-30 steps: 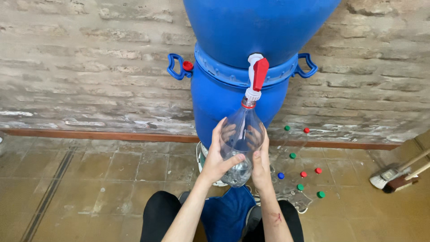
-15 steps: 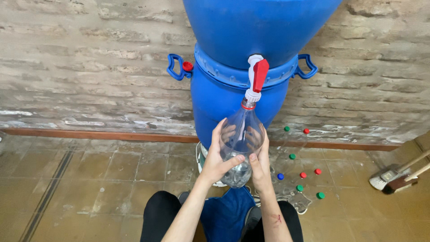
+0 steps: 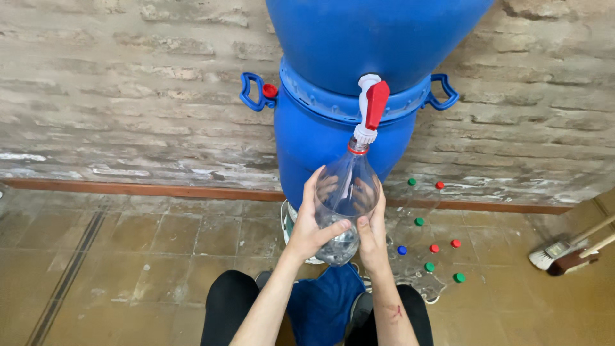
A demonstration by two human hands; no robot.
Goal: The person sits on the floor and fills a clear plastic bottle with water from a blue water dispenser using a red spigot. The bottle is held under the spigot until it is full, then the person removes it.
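Observation:
A clear plastic bottle is held tilted with its red-ringed neck up against the white and red tap of a big blue barrel. My left hand grips the bottle's left side and bottom. On the right side my right hand wraps around it. A little clear liquid sits in the bottle's bottom.
A second blue barrel stands stacked on the first, against a brick wall. Several clear bottles with green, red and blue caps lie on the tiled floor at the right. A broom and brush rest at far right. A blue cloth lies between my knees.

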